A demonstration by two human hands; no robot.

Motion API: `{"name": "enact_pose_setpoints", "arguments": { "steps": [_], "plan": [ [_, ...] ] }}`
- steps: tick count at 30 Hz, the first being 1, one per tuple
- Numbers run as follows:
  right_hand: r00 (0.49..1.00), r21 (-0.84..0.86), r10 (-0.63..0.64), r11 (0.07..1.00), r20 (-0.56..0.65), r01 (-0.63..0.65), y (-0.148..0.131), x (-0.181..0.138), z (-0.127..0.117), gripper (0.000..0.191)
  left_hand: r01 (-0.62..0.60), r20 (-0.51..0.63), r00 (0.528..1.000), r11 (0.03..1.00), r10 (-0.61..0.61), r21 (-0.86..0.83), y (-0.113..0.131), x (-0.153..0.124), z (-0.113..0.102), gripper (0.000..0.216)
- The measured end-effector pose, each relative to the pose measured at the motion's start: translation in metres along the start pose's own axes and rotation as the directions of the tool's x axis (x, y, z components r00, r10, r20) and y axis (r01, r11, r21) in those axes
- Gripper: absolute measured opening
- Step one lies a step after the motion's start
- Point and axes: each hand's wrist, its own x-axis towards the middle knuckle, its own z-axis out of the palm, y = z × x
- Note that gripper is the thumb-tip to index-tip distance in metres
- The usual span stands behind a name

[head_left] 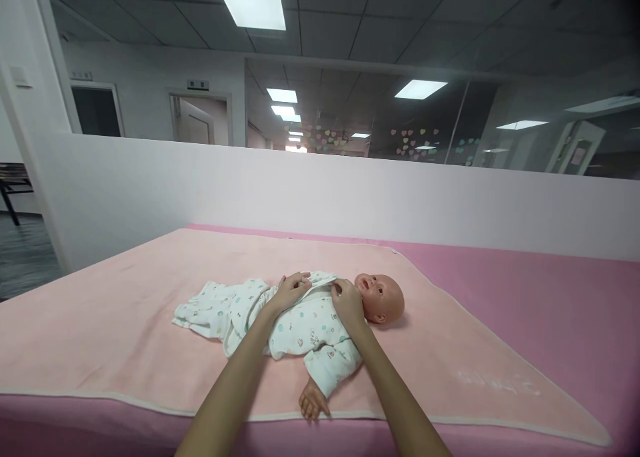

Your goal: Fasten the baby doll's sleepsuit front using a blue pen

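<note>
On its back lies a baby doll (383,297), its head to the right, dressed in a white patterned baby top (305,327) and matching trousers (220,307). My left hand (289,292) rests on the middle of the doll, fingers stretched over the front of the top. By the doll's neck, my right hand (349,302) is closed in a pinch on the top's front edge near the collar. A loose fold of cloth runs between my hands. The doll's near arm sticks out towards me, its bare hand (314,399) on the blanket. Its far arm is hidden.
A peach blanket (125,330) with a pale border covers much of the pink padded surface (560,310). Behind it stands a low white wall (350,194) with glass above. A dark-legged piece of furniture (14,187) stands at far left.
</note>
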Motion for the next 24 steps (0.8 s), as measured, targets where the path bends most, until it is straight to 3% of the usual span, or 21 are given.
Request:
{"name": "enact_pose_setpoints", "arguments": {
  "steps": [3, 6, 11, 15, 20, 24],
  "plan": [
    [0.999, 0.04, 0.008, 0.999, -0.038, -0.006, 0.0, 0.001, -0.003, 0.021, 0.001, 0.003, 1.0, 1.0, -0.001, -0.025, 0.0, 0.0, 0.0, 0.031],
    [0.978, 0.062, -0.044, 0.996, -0.205, 0.058, -0.003, 0.001, -0.013, 0.021, 0.011, 0.007, 1.0, 1.0, -0.01, -0.023, 0.002, -0.001, 0.0, 0.035],
    [0.838, 0.04, -0.038, 0.997, -0.545, 0.072, -0.001, 0.004, -0.032, 0.018, 0.022, -0.045, 0.999, 0.999, -0.023, -0.024, 0.006, -0.004, 0.002, 0.031],
    [0.757, 0.084, 0.021, 0.995, -0.653, 0.045, 0.005, 0.006, -0.04, 0.019, 0.016, -0.098, 0.995, 0.999, -0.019, -0.029, 0.007, -0.007, 0.004, 0.028],
    [0.759, 0.317, 0.2, 0.949, -0.62, 0.009, -0.006, 0.004, -0.039, 0.026, 0.001, -0.121, 0.993, 1.0, 0.0, 0.006, 0.011, -0.011, 0.007, 0.03],
    [0.861, 0.666, 0.386, 0.742, -0.332, -0.076, -0.022, 0.0, -0.026, 0.028, -0.099, -0.262, 0.959, 0.994, 0.107, 0.044, 0.02, -0.014, 0.008, 0.033]
  ]
}}
